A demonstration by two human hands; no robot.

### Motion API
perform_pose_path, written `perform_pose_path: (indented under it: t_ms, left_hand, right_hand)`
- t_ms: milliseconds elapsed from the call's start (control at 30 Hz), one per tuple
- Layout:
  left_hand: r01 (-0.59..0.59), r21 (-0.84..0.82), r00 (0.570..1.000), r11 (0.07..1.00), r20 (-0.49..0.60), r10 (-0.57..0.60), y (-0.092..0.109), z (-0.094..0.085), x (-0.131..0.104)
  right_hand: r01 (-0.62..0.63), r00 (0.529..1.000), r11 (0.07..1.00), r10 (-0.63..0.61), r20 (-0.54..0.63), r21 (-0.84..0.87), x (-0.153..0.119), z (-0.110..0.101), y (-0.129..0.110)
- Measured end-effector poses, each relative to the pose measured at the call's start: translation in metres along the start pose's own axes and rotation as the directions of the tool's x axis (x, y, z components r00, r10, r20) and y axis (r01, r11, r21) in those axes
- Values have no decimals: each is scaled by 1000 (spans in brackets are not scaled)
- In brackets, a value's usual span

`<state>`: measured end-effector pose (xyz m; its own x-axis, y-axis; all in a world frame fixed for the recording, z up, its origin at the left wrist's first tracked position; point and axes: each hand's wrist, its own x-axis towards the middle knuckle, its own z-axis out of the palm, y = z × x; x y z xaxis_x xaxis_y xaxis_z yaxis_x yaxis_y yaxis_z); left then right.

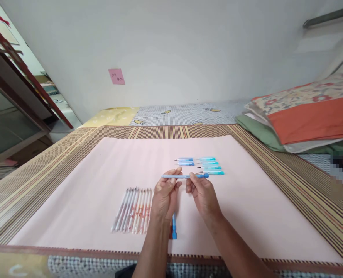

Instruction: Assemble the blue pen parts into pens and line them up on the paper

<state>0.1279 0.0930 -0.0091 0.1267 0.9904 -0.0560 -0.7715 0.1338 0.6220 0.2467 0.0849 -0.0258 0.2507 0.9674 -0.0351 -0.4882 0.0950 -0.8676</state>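
head: slim, two-tone blue pen (184,177)

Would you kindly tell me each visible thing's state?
Held pen: raised, roughly level
Left hand: closed on it
Right hand: pinching it too
Teal pens: lying, tips bare
Two farther blue pens: tips bare
Patterned pens: lying side by side
Pink sheet: flat
Note: stuck up
Bedding: piled

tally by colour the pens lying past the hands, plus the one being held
held slim blue pen: 1
slim blue pens with dark tips, lying: 2
slim teal pens with dark tips, lying: 4
total: 7
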Motion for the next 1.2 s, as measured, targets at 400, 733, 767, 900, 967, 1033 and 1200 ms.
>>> perform_pose_path:
  t_ms: [400,733,767,900,967,1033,1200]
  left_hand:
    - [-13,3,997,1000,-78,13,-8,0,3]
    - [66,4,955,998,-289,-62,-7,-7,10]
    - [73,0,951,997,-303,-70,-7,-7,10]
    - [98,-39,922,994,-372,-106,-7,-4,11]
    - [105,-42,912,994,-395,-113,-7,-3,12]
    - [104,-35,905,994,-412,-109,-7,-3,13]
    - [86,-28,880,996,-467,-89,-6,-7,16]
  right_hand:
    - [46,997,995,-40,-63,85,4,3,-5]
    - [104,992,987,-95,79,-123,1,-3,-4]
    - [111,991,984,-100,85,-139,2,-5,-2]
    - [126,991,977,-117,63,-174,6,-11,-1]
    - [133,991,973,-126,49,-187,7,-13,-2]
    - [141,990,972,-136,39,-186,7,-13,-3]
    - [98,993,995,-98,-69,-8,12,-13,-8]
